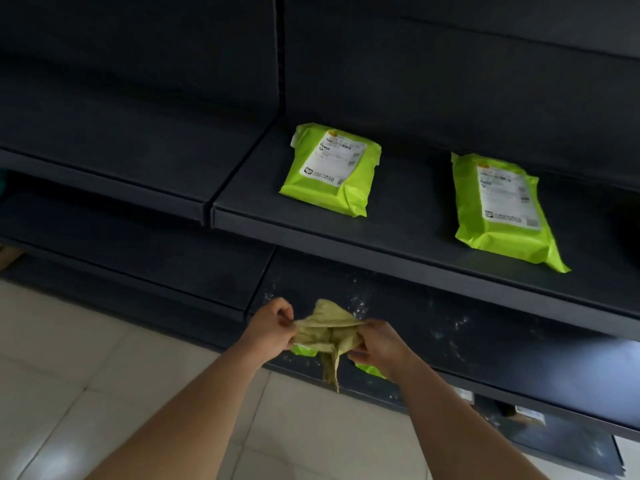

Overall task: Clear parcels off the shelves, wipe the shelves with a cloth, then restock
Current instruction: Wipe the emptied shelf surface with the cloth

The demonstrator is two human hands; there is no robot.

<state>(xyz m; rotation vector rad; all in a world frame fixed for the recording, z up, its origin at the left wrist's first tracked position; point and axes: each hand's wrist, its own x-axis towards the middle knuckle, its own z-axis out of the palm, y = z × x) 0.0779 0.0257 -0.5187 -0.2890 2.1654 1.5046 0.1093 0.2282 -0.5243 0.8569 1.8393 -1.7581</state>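
Note:
Both of my hands hold a crumpled olive-green cloth over the front of a dusty lower shelf. My left hand pinches its left edge and my right hand grips its right side; a tail of cloth hangs down between them. Under the cloth and hands lies a lime-green parcel, mostly hidden. On the shelf above lie two lime-green parcels with white labels, one at the left and one further right.
Dark shelves continue to the left, with nothing on them that I can see. Pale floor tiles lie below. Small white price tags sit on a shelf edge at the lower right.

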